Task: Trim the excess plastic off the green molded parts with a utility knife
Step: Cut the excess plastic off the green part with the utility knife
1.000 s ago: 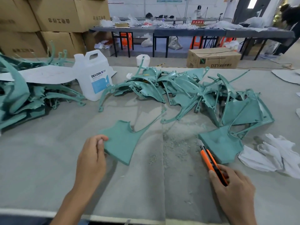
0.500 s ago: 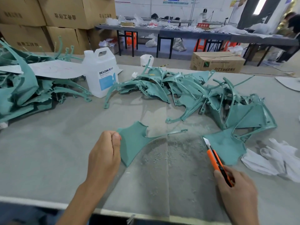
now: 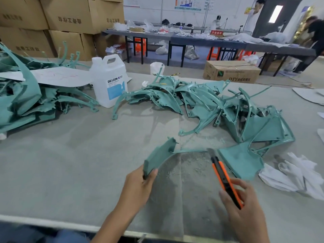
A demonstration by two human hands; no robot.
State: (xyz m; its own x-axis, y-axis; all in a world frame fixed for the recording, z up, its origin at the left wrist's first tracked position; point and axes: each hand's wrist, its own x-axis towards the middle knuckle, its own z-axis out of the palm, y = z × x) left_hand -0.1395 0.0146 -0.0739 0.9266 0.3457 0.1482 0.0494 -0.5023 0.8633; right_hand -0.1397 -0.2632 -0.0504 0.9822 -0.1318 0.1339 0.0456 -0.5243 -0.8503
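- Two bare hands are over the grey table [image 3: 70, 163], close to the middle of its near edge.
- The left hand [image 3: 138, 186] grasps the green molded part [image 3: 158, 155] at its broad near end, with the thumb pressed on the face and the fingers hidden behind it. The part is tilted up from the surface, and its thin curved arm runs off to the right.
- The right hand [image 3: 245, 206] is wrapped round the rear of the utility knife [image 3: 221, 174], which is orange and black. The blade is out and points away from the person.
- The blade tip sits at the end of the part's thin arm; I cannot tell whether they touch.
- Pale shavings [image 3: 189, 162] lie scattered on the table between the part and the knife.
- A flat green piece [image 3: 240, 160] lies just right of the knife. It is at the near fringe of a large heap of green parts [image 3: 201, 102] that spreads toward the far edge.
- A second heap [image 3: 22, 99] lies at the left edge, with a white sheet [image 3: 61, 78] lying on it.
- A white jug [image 3: 109, 83] stands upright between the two heaps, near the far edge.
- Crumpled white gloves [image 3: 298, 176] lie near the right edge, just beside the flat piece.
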